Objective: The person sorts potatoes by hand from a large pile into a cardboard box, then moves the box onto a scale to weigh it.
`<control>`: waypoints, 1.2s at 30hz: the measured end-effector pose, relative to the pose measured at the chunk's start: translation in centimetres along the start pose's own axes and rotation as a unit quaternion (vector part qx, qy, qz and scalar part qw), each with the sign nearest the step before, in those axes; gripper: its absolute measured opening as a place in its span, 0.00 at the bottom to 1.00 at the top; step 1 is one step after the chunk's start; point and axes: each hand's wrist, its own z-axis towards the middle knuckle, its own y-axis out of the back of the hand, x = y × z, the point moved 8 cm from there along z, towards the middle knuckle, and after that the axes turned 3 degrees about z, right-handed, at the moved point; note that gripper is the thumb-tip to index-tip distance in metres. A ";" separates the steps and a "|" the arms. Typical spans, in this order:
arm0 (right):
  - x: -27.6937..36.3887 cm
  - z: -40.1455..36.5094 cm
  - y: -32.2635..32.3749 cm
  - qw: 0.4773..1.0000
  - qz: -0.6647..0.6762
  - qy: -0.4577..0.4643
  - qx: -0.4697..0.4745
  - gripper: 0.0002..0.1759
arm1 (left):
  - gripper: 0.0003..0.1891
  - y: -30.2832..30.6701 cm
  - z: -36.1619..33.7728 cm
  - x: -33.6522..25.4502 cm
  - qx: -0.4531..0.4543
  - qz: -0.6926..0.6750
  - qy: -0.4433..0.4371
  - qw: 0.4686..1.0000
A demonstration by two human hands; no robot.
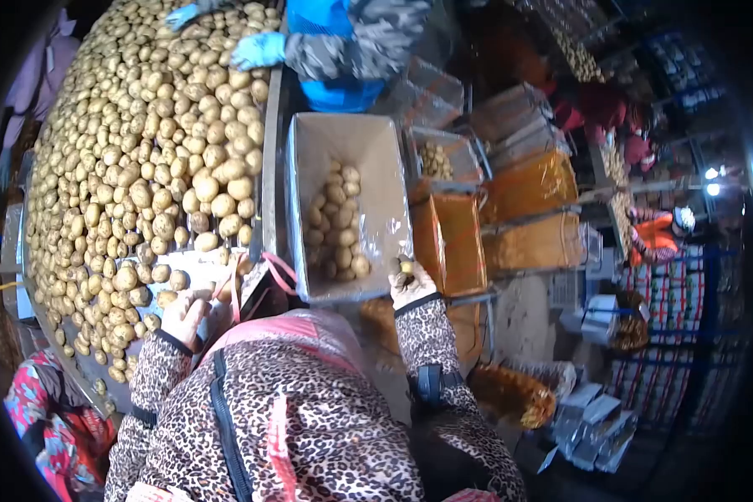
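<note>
My right hand (415, 289) is closed on a small dark potato (405, 268), held at the right rim of a lined carton (378, 138). Inside the carton lies a heap of potatoes (336, 213). At the near edge of the sorting table, my left hand (184, 320) has its fingers curled beside loose potatoes (125, 279). What those fingers hold, if anything, is hidden. A pink strap (278, 272) hangs between the table and the carton.
Across the table (269, 159), a person's blue-gloved hand (259, 51) rests over the potatoes. Orange-lined crates (460, 238) stand right of the carton. Another person in a floral jacket (33, 402) is at lower left. Filled mesh sacks (519, 397) lie at right.
</note>
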 end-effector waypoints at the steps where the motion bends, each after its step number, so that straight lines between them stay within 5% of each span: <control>1: 1.4 1.7 -0.3 1.000 -0.019 0.003 -0.013 0.16 | 0.15 -0.2 -1.0 0.2 -0.017 0.010 0.018 1.000; 2: 3.2 3.2 -3.5 0.996 -0.053 0.016 0.065 0.15 | 0.14 -0.3 -1.8 0.3 -0.035 0.005 0.028 0.999; 3: 6.0 6.3 -8.4 0.996 -0.005 0.084 0.019 0.20 | 0.14 1.7 -0.2 -0.3 -0.058 -0.054 0.006 0.997; 4: 8.1 7.0 -9.7 0.973 -0.147 0.176 -0.003 0.21 | 0.14 1.8 -0.7 0.9 -0.072 -0.046 0.024 0.996; 6: 11.3 5.6 -14.3 0.826 -0.438 0.326 -0.139 0.29 | 0.15 2.3 -1.7 3.6 -0.092 0.015 0.024 0.995; 7: 11.2 10.1 -15.4 0.858 -0.430 0.281 -0.001 0.28 | 0.16 2.0 -2.2 1.1 -0.096 0.079 0.021 0.992; 9: 2.2 11.6 -18.8 0.970 -0.132 0.034 0.203 0.21 | 0.15 2.5 -3.1 0.8 -0.116 0.157 -0.005 0.981; 10: -4.3 6.5 -21.8 0.961 -0.247 -0.003 0.122 0.19 | 0.14 2.9 -3.8 1.2 -0.130 0.163 -0.010 0.978; 11: -11.3 9.1 -22.3 0.806 -0.214 -0.348 0.428 0.20 | 0.14 3.3 -5.0 1.0 -0.158 0.207 -0.038 0.965; 13: -20.0 4.5 -25.5 0.679 -0.529 -0.119 0.495 0.25 | 0.16 4.1 -7.3 1.1 -0.156 0.173 0.045 0.971; 15: -25.9 -1.7 -29.7 0.432 -0.730 0.189 0.494 0.32 | 0.16 3.8 -8.8 3.8 -0.169 0.082 0.109 0.976; 17: -33.0 -4.2 -32.2 0.237 -0.707 0.303 0.594 0.36 | 0.16 4.2 -10.9 4.1 -0.205 0.037 0.113 0.971; 21: -46.2 -3.2 -31.3 0.007 -0.815 0.252 0.521 0.38 | 0.16 4.8 -15.7 6.9 -0.265 0.036 0.157 0.951; 22: -48.1 -4.5 -30.3 -0.055 -0.785 0.325 0.524 0.41 | 0.16 4.5 -17.1 7.6 -0.280 0.018 0.170 0.944; 25: -52.0 -6.5 -26.8 -0.009 -0.815 0.320 0.483 0.44 | 0.16 4.5 -20.7 9.5 -0.328 -0.020 0.190 0.925; 27: -52.6 -8.7 -23.7 -0.019 -0.783 0.216 0.583 0.43 | 0.16 3.7 -21.3 11.5 -0.336 -0.080 0.214 0.914; 28: -52.1 -11.9 -22.9 -0.086 -0.768 0.166 0.612 0.41 | 0.15 5.0 -21.5 11.4 -0.358 -0.046 0.205 0.910; 31: -49.5 -15.4 -20.7 -0.064 -0.686 0.143 0.710 0.35 | 0.13 11.9 -20.0 6.7 -0.421 0.071 0.154 0.891; 34: -45.7 -15.0 -22.7 0.113 -0.674 0.100 0.723 0.29 | 0.13 17.1 -14.5 4.8 -0.484 0.149 0.019 0.862; 36: -43.0 -13.4 -24.1 0.171 -0.666 0.111 0.718 0.27 | 0.20 18.5 -8.9 4.4 -0.464 0.211 -0.030 0.860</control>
